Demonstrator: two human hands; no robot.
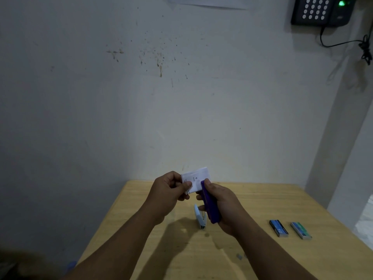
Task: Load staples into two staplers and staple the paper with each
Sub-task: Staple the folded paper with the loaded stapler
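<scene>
Head cam: left hand (168,190) grip pinches the folded paper (195,179) by its left edge, held above the table (252,209). Right hand (224,207) grip wraps the purple stapler (210,205), its nose on the paper's right edge. Light blue stapler (199,216) lies on the table just below both grips. Two staple boxes (278,228) (301,230) sit well right of the right grip.

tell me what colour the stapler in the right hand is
Dark purple: the stapler held in the right hand, clearest in the head view.
</scene>
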